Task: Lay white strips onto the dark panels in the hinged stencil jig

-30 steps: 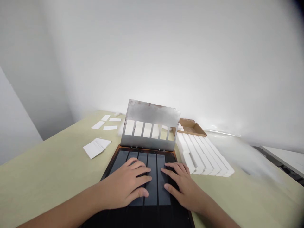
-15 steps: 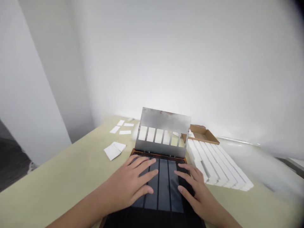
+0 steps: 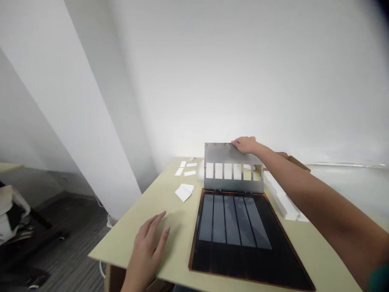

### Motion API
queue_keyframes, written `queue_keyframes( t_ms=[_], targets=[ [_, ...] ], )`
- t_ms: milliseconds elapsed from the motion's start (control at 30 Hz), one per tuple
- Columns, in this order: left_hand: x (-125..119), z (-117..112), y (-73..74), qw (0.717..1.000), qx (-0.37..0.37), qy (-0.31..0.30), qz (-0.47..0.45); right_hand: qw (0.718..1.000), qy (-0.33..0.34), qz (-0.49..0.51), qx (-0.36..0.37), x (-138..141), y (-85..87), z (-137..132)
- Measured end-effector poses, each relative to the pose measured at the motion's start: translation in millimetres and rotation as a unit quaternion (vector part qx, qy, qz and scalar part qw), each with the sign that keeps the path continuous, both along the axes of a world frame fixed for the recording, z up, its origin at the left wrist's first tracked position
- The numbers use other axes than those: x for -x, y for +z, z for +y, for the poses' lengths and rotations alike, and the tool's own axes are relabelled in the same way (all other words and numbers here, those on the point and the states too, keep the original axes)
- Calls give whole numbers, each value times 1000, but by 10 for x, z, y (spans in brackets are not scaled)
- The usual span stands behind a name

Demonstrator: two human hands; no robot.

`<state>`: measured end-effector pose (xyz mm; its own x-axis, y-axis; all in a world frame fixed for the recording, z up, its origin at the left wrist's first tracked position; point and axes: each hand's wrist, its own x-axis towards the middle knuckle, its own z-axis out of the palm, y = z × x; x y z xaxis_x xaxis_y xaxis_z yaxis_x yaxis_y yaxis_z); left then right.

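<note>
Obs. from head cam. R hand (image 3: 244, 144) at top centre-right of frame, arm reaching in from lower right. Fingers hooked over top edge of scuffed steel plate (image 3: 233, 156), grip closed on plate. Plate stands near upright at far end of black tray (image 3: 234, 259), w/ six rect. windows in a row across its lower part.

Tray lies flat on pale green table (image 3: 178, 259), copper-brown rim showing. Dark glossy panels (image 3: 234, 219) sit inside in parallel strips, directly in front of plate base.

L hand (image 3: 148, 247) lower centre-left, near table front edge and just left of tray. Palm down, fingers spread apart, nothing held.

Small stack of white cards (image 3: 184, 192) left of plate; loose white cards (image 3: 186, 168) further back, upper left of table. White bars (image 3: 282, 200) lie right of tray, partly hidden by R arm (image 3: 316, 194). Cardboard box (image 3: 296, 159) beyond arm, mostly hidden. Grey carpet floor (image 3: 69, 231) at lower left, beyond table.
</note>
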<state>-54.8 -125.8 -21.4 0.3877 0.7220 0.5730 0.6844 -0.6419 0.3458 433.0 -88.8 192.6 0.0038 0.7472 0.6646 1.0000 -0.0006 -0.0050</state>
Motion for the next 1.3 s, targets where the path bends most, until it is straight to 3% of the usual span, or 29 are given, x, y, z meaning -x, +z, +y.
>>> queue_keyframes(
  t_ms=[133, 233, 300, 367, 467, 600, 733, 900, 1000, 1133, 1300],
  targets=[
    [-23, -18, 26, 1000, 4, 10, -10, 996, 25, -19, 80, 33, 111, -233],
    [-18, -8, 8, 1000, 9, 8, -15, 992, 59, -40, 100, 86, 111, -700],
    [-23, -2, -9, 1000, 16, 5, -18, 989, 89, -50, 107, 190, 12, -1116],
    [-31, 0, -21, 1000, 21, 4, -22, 988, 106, -54, 100, 356, -187, -1563],
    [-43, 3, -25, 999, 27, 5, -28, 987, 137, -70, 37, 657, -654, -2161],
    [-58, 9, -15, 999, 32, 11, -27, 986, 138, -98, 1, 932, -1369, -2600],
    [-55, -2, 1, 999, 31, 16, -19, 985, 136, -99, -44, 1004, -1798, -2668],
    [-73, 84, 107, 999, 46, 14, 10, 985, 131, -78, -82, 1034, -1952, -2619],
    [-214, 315, 282, 996, 76, 7, 55, 985, 127, -72, -88, 1048, -2022, -2597],
    [-567, 785, 507, 983, 125, -7, 138, 988, 117, -67, -79, 1003, -2108, -2570],
    [-920, 1160, 561, 961, 164, 13, 223, 988, 117, -86, -57, 902, -2246, -2551]
  ],
)
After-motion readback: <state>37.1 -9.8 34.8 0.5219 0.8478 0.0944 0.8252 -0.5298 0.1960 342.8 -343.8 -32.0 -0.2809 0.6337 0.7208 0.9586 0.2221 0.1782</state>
